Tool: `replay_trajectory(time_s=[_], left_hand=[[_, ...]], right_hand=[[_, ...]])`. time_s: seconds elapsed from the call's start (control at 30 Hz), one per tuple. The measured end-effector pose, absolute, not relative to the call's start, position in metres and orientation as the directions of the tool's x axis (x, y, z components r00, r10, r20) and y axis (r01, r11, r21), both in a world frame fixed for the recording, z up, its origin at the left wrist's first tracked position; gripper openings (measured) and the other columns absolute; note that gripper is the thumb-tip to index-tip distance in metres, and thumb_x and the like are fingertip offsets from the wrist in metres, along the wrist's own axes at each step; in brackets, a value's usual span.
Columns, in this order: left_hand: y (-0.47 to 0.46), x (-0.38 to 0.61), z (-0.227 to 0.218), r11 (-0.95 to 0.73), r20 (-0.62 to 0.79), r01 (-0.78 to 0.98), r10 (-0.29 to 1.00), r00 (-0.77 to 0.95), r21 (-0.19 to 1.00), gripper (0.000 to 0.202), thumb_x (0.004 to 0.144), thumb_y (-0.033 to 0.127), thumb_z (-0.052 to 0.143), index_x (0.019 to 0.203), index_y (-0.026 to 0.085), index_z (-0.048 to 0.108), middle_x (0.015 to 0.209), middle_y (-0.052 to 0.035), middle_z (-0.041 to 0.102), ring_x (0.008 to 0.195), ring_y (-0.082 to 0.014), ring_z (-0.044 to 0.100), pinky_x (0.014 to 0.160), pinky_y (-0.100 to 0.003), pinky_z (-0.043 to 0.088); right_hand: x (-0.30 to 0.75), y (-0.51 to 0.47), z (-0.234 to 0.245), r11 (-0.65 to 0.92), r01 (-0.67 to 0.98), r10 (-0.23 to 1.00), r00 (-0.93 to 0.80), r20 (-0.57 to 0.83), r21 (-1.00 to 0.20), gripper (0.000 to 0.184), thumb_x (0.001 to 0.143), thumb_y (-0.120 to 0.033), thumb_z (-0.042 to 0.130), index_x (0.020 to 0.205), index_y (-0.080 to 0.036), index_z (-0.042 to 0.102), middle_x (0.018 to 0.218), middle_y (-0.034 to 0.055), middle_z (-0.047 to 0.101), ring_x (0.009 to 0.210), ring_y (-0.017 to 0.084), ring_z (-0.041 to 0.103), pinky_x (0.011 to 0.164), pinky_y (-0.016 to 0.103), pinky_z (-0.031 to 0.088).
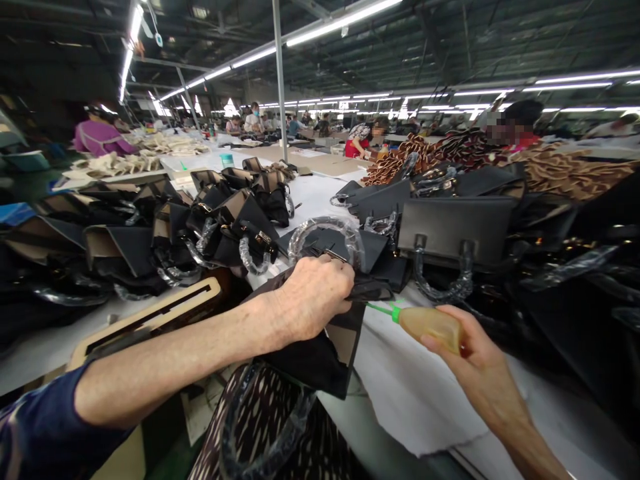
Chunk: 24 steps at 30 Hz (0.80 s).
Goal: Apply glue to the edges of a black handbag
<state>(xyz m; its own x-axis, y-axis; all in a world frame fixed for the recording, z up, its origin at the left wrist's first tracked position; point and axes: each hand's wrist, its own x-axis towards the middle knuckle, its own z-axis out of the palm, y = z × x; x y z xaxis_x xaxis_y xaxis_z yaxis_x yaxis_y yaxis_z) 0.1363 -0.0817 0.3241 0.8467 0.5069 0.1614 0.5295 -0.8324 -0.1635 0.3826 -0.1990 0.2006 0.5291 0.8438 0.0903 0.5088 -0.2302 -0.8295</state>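
My left hand (313, 297) is closed on the top edge of a black handbag (320, 347) that rests against my lap, its plastic-wrapped handle (325, 233) arching up behind my knuckles. My right hand (467, 357) grips a small squeeze bottle (430, 325) of yellowish liquid. The bottle's green nozzle (383, 310) points left and reaches the bag's edge just beside my left fingers.
Several black handbags (455, 230) with wrapped handles crowd the white table (425, 393) ahead, left and right. A wooden slotted template (150, 317) lies at the left. Patterned brown fabric (550, 167) is heaped at the right. Other people work at tables behind.
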Motion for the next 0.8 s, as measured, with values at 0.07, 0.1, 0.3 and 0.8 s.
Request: replay_trajectory(time_s=[0.07,0.1,0.3,0.8], left_hand=[[-0.083,0.133,0.323,-0.828,0.160,0.539,0.517,0.841,-0.155,0.024,0.080,0.034,0.066,0.089,0.014,0.054,0.084,-0.0062,0.062,0.078,-0.0238,0.062,0.061,-0.031,0.049],[-0.084,0.131,0.322,-0.823,0.162,0.547,0.525,0.835,-0.152,0.025,0.080,0.034,0.066,0.089,0.014,0.054,0.085,-0.0063,0.062,0.078,-0.0240,0.061,0.062,-0.032,0.049],[-0.092,0.123,0.320,-0.799,0.143,0.591,0.576,0.805,-0.108,0.022,0.081,0.033,0.065,0.088,0.014,0.054,0.086,-0.0063,0.062,0.081,-0.0253,0.060,0.067,-0.036,0.051],[-0.117,0.106,0.307,-0.742,0.083,0.670,0.667,0.741,-0.015,0.027,0.082,0.032,0.064,0.101,0.015,0.055,0.094,-0.0065,0.063,0.090,-0.0238,0.058,0.073,-0.034,0.051]], right_hand=[[0.383,-0.199,0.199,-0.223,0.519,0.854,0.512,0.091,-0.825,0.054,0.069,-0.057,0.065,0.115,-0.030,0.053,0.095,-0.0009,0.062,0.081,0.023,0.059,0.072,0.035,0.046],[0.383,-0.199,0.198,-0.221,0.520,0.858,0.507,0.089,-0.825,0.053,0.070,-0.057,0.065,0.114,-0.031,0.053,0.096,-0.0009,0.062,0.082,0.023,0.059,0.073,0.035,0.046],[0.382,-0.202,0.197,-0.261,0.490,0.867,0.497,0.021,-0.832,0.057,0.069,-0.059,0.065,0.116,-0.031,0.051,0.091,-0.0018,0.064,0.077,0.023,0.060,0.069,0.034,0.046],[0.376,-0.210,0.209,-0.263,0.569,0.906,0.423,0.002,-0.779,0.050,0.070,-0.057,0.061,0.112,-0.029,0.053,0.089,-0.0027,0.064,0.082,0.023,0.058,0.073,0.032,0.044]])
